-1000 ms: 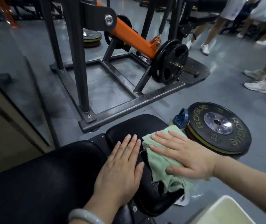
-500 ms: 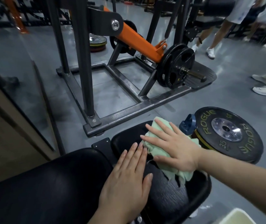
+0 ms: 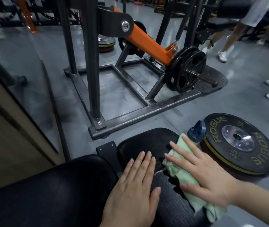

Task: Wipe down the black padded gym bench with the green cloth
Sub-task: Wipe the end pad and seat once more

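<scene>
Black padding fills the near foreground: the bench [image 3: 146,143] has a long pad close to the camera and a smaller seat pad beyond it, whose cover is cracked and peeling near its middle. On that seat pad the left hand [image 3: 133,190] lies flat, fingers straight and together, holding nothing. Just beside it, the right hand [image 3: 205,176] presses the green cloth [image 3: 187,177] against the pad's right edge with fingers spread and straight; the cloth's loose end hangs off that edge. The cloth looks soft, light and limp, so it probably bunches unless a flat palm pins it; the padding likely gives a little, and its torn cover may snag.

Touching the far end of the cloth stands a blue bottle cap [image 3: 197,131], against a weight plate [image 3: 238,143] lying on the grey floor [image 3: 228,102]. Further off stands a steel machine frame [image 3: 130,112] with an orange arm [image 3: 148,45], and people's legs [image 3: 222,41] at the far right.
</scene>
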